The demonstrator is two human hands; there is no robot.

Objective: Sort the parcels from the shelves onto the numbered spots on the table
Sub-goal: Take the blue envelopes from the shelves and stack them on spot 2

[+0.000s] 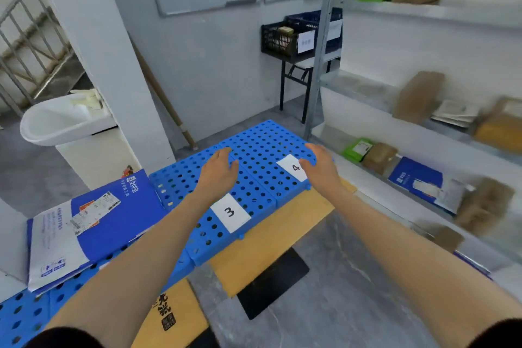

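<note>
Desk (282, 237) top: tan wood-look board, matt and smooth, overlaid with blue perforated panels (254, 149) of moulded plastic with a slight sheen. The labels "3" (230, 212) and "4" (293, 168) at the panels' near edge are white matt paper. Mailer (93, 223) at the desk's left end: blue-and-white plastic film, glossy, faintly creased, carrying paper stickers. Shelf boards (364, 84) and upright post (322, 50): grey metal, dull finish, bearing brown cardboard parcels (418, 96), matt and rough, and a green bag (357, 148) of shiny plastic film.

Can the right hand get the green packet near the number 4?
Probably yes. The right hand is open and empty, close beside the green packet on the shelf, and nothing stands between them.
</note>
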